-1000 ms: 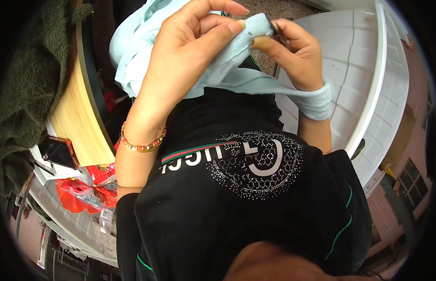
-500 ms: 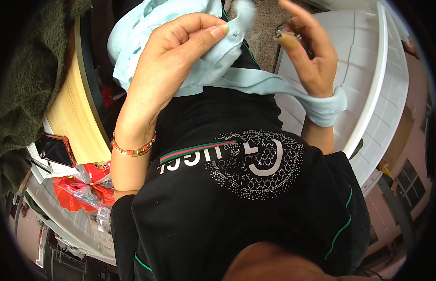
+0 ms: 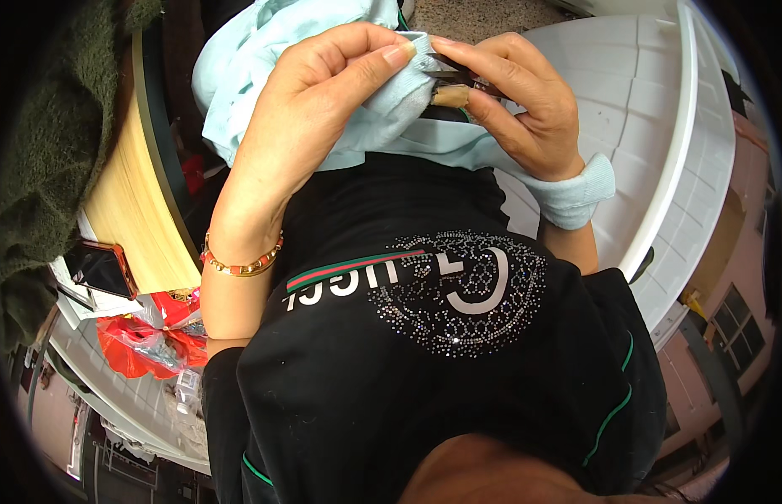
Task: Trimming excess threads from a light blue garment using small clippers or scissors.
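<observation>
Left hand: raised before the lap, back of the hand toward the viewer, wrist bent inward; pinched closed, thumb against curled forefinger, on an edge of the pale blue garment. Bracelet of red and gold below the wrist.

Right hand: raised opposite, wrist bent toward the left; fingers extended and close together above, thumb below, closed around small dark snips with blades slightly apart, points at the pinched edge. Tan covering on the thumb tip. Pale blue cuff wrapped around the wrist.

Garment: bunched over the lap at upper centre, mostly behind the left hand; a band of like colour behind the right hand, toward the cuff.

Changes against half a second ago: right hand back at the fabric, from a lifted position well apart with fingers spread; pinched edge now steady and in line with the snips, formerly blurred and flipped upward. Left hand almost unmoved.

Also at left: wood-patterned tabletop, phone on papers, red plastic bag.
</observation>
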Tool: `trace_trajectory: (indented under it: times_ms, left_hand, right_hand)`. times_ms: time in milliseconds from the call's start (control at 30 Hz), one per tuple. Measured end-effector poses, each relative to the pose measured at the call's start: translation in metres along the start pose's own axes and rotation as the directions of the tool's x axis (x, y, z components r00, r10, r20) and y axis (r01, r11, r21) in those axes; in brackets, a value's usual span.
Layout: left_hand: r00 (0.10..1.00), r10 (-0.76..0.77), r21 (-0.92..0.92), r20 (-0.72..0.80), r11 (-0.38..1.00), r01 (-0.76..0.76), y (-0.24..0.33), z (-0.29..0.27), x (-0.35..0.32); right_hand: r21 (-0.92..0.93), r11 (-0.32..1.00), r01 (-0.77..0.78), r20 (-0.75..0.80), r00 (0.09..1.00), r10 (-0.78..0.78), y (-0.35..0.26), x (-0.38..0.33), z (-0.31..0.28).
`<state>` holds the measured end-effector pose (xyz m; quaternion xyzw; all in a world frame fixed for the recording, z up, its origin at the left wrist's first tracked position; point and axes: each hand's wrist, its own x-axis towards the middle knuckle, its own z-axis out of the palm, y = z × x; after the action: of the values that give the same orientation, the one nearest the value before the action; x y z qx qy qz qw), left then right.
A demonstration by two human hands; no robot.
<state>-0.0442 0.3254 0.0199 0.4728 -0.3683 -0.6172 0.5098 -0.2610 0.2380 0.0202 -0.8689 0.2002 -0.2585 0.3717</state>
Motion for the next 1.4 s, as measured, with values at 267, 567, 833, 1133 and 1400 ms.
trace_trajectory:
  times_ms: [267,567,833,1133,1400]
  left_hand:
    - [1.0,-0.004,-0.034,-0.002,0.999,0.004,-0.002,0.002,-0.001]
    - [1.0,0.005,-0.027,-0.012,1.0,-0.005,-0.003,0.003,0.001]
    - [1.0,-0.009,0.005,-0.007,1.0,0.009,-0.004,0.002,0.0]
    - [0.998,0.052,0.051,-0.046,0.997,-0.05,-0.002,0.007,0.0]
    - [0.999,-0.01,0.136,0.031,0.991,0.006,0.019,0.001,0.008]
  right_hand:
    - [0.02,1.0,-0.007,-0.011,1.0,0.007,-0.001,-0.003,-0.001]
    - [0.008,1.0,-0.018,-0.008,1.0,0.018,-0.001,0.0,-0.001]
    - [-0.026,0.998,0.054,-0.001,0.999,-0.054,0.0,0.002,0.0]
    - [0.096,0.995,-0.01,0.03,1.0,0.007,-0.001,0.005,-0.007]
    - [0.525,0.722,-0.45,0.148,0.884,0.444,0.002,0.004,-0.003]
